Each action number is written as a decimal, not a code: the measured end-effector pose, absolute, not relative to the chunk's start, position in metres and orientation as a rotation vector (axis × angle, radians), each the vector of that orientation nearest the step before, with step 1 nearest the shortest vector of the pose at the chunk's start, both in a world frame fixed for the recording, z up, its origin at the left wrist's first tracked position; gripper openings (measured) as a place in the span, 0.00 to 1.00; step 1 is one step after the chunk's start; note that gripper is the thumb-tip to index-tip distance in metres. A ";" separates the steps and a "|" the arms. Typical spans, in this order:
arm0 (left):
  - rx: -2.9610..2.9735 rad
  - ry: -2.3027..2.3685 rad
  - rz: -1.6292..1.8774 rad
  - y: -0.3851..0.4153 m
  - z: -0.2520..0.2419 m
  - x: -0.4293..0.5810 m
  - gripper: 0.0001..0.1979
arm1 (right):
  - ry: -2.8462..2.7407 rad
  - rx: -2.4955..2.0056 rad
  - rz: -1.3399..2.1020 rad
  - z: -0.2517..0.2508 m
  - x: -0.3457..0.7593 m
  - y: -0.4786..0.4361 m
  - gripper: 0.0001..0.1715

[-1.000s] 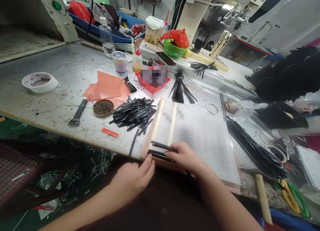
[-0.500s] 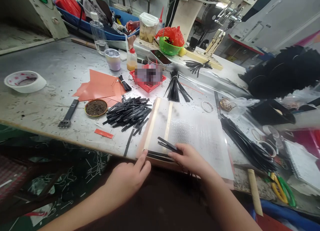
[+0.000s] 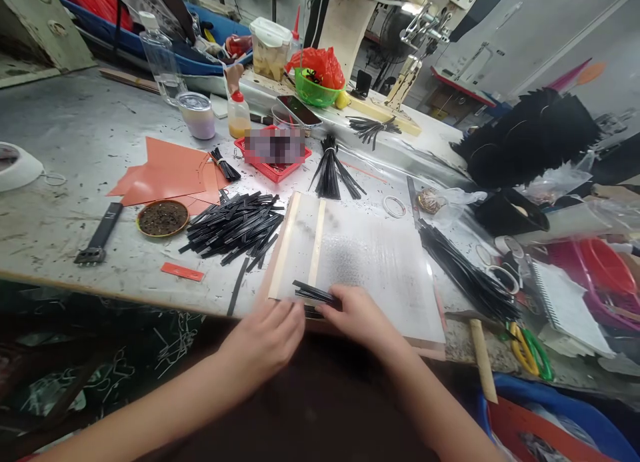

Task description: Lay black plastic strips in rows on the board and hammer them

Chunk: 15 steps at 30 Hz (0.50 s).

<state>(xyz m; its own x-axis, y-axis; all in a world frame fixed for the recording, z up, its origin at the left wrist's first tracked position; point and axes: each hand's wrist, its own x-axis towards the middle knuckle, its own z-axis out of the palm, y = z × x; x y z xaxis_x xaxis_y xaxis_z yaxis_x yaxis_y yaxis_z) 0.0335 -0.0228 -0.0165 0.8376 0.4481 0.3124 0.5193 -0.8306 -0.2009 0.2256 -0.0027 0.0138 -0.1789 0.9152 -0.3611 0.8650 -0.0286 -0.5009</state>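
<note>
My right hand (image 3: pixel 357 315) is closed around a few thin black strips (image 3: pixel 313 291), whose ends point left over the near edge of a translucent sheet (image 3: pixel 385 262). Two pale tape bands (image 3: pixel 316 245) run across that sheet's left part. Just left of it, at the sheet's near left corner, my left hand (image 3: pixel 270 335) has its fingers bent and held together; whatever is under the fingertips is hidden. Between the hands, a bit of black strip lies along the near edge. A loose pile of short black strips (image 3: pixel 235 227) sits to the left on the table.
Left on the table (image 3: pixel 65 169) are orange sheets (image 3: pixel 170 172), a round dish of dark stuff (image 3: pixel 163 219), a black-handled tool (image 3: pixel 103 235) and a red strip (image 3: pixel 183 271). Tied black strips (image 3: pixel 330 169) stand behind the sheet. Long strips (image 3: pixel 467 272) and scissors (image 3: pixel 530 352) lie right.
My left hand has gone from a pointing index finger on a strip's end to bent, gathered fingers there. My right hand's strips have come lower and closer to it. The view has shifted.
</note>
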 end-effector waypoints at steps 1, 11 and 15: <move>-2.762 -0.677 -0.420 -0.022 -0.019 0.036 0.14 | -2.153 -1.962 0.981 0.015 0.226 -0.003 0.17; -2.865 -0.690 -0.433 -0.022 -0.031 0.042 0.18 | -2.136 -1.950 0.923 0.037 0.281 0.008 0.17; -2.869 -0.695 -0.403 -0.022 -0.029 0.042 0.18 | -2.071 -1.884 0.852 0.050 0.272 0.020 0.13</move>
